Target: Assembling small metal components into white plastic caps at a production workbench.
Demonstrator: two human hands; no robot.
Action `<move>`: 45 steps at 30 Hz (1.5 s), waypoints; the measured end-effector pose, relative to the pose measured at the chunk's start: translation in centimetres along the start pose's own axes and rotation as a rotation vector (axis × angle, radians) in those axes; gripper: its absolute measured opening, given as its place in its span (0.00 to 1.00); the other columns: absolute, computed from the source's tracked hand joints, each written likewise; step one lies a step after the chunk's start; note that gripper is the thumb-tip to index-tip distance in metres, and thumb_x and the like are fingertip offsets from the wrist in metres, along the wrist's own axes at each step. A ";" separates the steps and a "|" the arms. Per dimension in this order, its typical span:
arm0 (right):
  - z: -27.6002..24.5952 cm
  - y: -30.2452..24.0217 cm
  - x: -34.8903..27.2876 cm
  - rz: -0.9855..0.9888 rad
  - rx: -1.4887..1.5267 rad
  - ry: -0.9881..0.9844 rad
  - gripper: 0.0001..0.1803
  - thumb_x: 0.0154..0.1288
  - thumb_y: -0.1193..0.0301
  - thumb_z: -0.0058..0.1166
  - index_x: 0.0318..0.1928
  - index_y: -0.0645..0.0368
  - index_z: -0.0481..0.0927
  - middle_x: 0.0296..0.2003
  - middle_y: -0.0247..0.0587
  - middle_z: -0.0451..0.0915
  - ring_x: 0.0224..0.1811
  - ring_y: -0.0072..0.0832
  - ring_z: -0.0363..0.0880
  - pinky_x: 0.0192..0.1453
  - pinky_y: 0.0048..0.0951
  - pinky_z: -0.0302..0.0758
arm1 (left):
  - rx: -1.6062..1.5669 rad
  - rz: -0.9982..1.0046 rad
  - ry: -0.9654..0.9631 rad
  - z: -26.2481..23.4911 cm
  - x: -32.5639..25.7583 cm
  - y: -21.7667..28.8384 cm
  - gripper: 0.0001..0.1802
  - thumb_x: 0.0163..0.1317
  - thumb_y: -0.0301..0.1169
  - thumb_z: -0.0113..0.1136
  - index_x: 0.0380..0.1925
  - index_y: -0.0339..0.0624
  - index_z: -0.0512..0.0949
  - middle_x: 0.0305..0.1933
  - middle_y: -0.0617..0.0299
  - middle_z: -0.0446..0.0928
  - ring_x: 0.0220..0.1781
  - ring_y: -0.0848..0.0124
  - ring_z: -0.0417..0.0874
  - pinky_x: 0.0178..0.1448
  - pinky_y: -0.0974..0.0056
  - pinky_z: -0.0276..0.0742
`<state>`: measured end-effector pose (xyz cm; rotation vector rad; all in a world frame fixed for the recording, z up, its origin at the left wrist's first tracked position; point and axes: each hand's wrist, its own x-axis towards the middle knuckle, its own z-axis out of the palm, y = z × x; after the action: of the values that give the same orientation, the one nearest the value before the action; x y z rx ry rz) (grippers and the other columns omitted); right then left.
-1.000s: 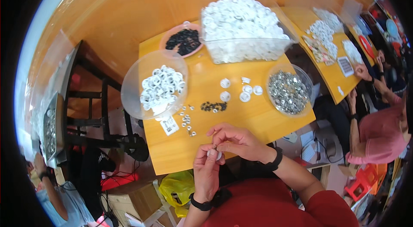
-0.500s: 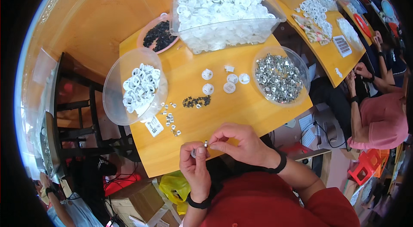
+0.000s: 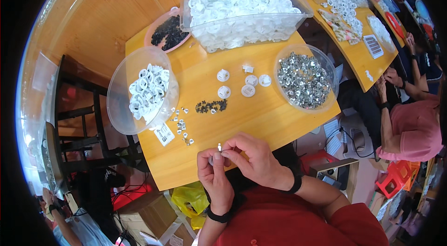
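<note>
My left hand (image 3: pixel 215 175) and my right hand (image 3: pixel 255 160) meet at the table's front edge. A small shiny metal piece (image 3: pixel 219 147) stands up between them, pinched by my right thumb and index finger. Closed round a pale, rounded part (image 3: pixel 211 160), my left hand mostly covers it with thumb and fingers. The metal piece is at or against this part; contact is too small to make out. Ahead lie small black pieces (image 3: pixel 205 106) in a cluster and several loose metal clips (image 3: pixel 181 126). Beyond them are several white round plastic parts (image 3: pixel 248 90).
A clear bowl of white rings (image 3: pixel 111 101) stands left, a clear bowl of metal clips (image 3: pixel 333 80) right. Behind are a large clear bin (image 3: pixel 247 27) heaped with white parts and a pink bowl (image 3: pixel 148 36) of black pieces. Co-workers sit right, near another table (image 3: pixel 354 66).
Both hands have shifted slightly, the right one a little left and closer to the left. The metal piece now stands higher above the fingertips. The whole view has tilted slightly.
</note>
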<state>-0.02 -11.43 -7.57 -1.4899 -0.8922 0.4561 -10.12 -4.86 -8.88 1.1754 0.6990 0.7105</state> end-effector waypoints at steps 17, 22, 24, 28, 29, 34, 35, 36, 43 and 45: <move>-0.7 -0.2 -0.3 -0.054 -0.230 -0.003 0.03 0.62 0.76 0.53 0.35 0.60 0.72 0.28 0.43 0.73 0.30 0.41 0.74 0.33 0.36 0.68 | -0.237 -0.123 -0.139 -0.5 0.2 0.9 0.24 0.70 0.26 0.46 0.65 0.36 0.59 0.65 0.46 0.65 0.63 0.66 0.70 0.66 0.62 0.65; -1.2 -0.5 -0.6 -0.095 -0.411 -0.048 0.04 0.61 0.75 0.53 0.35 0.58 0.72 0.29 0.40 0.73 0.31 0.38 0.73 0.36 0.35 0.66 | -0.162 -0.057 -0.194 -1.3 0.1 -0.4 0.25 0.68 0.29 0.52 0.63 0.38 0.60 0.67 0.45 0.62 0.62 0.65 0.71 0.65 0.62 0.67; -1.3 -0.5 -0.7 -0.109 -0.458 -0.081 0.05 0.60 0.75 0.54 0.35 0.58 0.71 0.30 0.39 0.73 0.32 0.37 0.73 0.37 0.35 0.66 | -0.113 -0.015 -0.234 -1.8 0.2 -0.6 0.21 0.67 0.30 0.54 0.58 0.37 0.64 0.65 0.47 0.66 0.61 0.66 0.72 0.64 0.61 0.69; -1.4 -0.6 -0.6 -0.201 -0.509 -0.133 0.05 0.59 0.76 0.52 0.36 0.57 0.72 0.30 0.36 0.72 0.34 0.34 0.73 0.39 0.33 0.66 | -0.093 0.049 -0.189 -1.7 0.1 -1.1 0.21 0.65 0.29 0.56 0.56 0.37 0.66 0.59 0.51 0.71 0.57 0.68 0.74 0.62 0.63 0.70; -1.4 -0.6 -0.6 -0.207 -0.515 -0.137 0.05 0.59 0.76 0.51 0.37 0.57 0.73 0.31 0.36 0.72 0.34 0.34 0.74 0.39 0.33 0.66 | -0.081 0.046 -0.160 -1.7 0.0 -1.2 0.20 0.64 0.28 0.57 0.54 0.36 0.68 0.55 0.53 0.73 0.55 0.69 0.74 0.61 0.63 0.71; -1.2 -0.8 -0.5 -0.188 -0.482 -0.151 0.06 0.60 0.75 0.50 0.39 0.58 0.74 0.31 0.35 0.73 0.34 0.33 0.74 0.40 0.33 0.67 | -0.060 0.066 -0.103 -1.3 -0.3 -1.1 0.18 0.63 0.28 0.60 0.51 0.35 0.70 0.49 0.58 0.75 0.50 0.72 0.75 0.58 0.65 0.72; -1.1 -0.7 -0.5 -0.172 -0.461 -0.164 0.07 0.60 0.75 0.50 0.39 0.58 0.74 0.31 0.35 0.73 0.34 0.33 0.74 0.40 0.33 0.67 | -0.066 0.057 -0.082 -1.1 -0.4 -1.1 0.18 0.63 0.28 0.60 0.51 0.35 0.71 0.49 0.59 0.75 0.50 0.72 0.75 0.56 0.66 0.72; -1.1 -0.7 -0.4 -0.170 -0.464 -0.162 0.07 0.60 0.75 0.50 0.39 0.58 0.74 0.31 0.35 0.73 0.34 0.33 0.74 0.40 0.33 0.67 | -0.072 0.048 -0.062 -1.0 -0.4 -1.2 0.18 0.63 0.29 0.59 0.51 0.35 0.71 0.48 0.59 0.75 0.50 0.73 0.76 0.55 0.67 0.73; -1.8 0.2 -0.3 -0.058 -0.213 -0.108 0.05 0.61 0.76 0.52 0.39 0.60 0.77 0.28 0.39 0.76 0.32 0.35 0.77 0.38 0.31 0.71 | -0.133 -0.026 -0.065 -1.3 -0.1 -1.8 0.16 0.67 0.31 0.55 0.52 0.35 0.70 0.51 0.58 0.74 0.51 0.71 0.77 0.54 0.67 0.76; -1.6 0.3 -0.4 0.015 -0.119 -0.017 0.05 0.62 0.77 0.53 0.38 0.61 0.78 0.28 0.41 0.77 0.31 0.34 0.78 0.35 0.30 0.73 | -0.228 -0.077 -0.028 -1.3 -0.1 -1.6 0.15 0.66 0.30 0.55 0.51 0.36 0.72 0.51 0.58 0.75 0.49 0.72 0.78 0.52 0.67 0.77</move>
<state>1.03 -12.78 -7.74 -1.6040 -0.9348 0.4336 -11.04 -4.59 -10.76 0.9438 0.6193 0.6886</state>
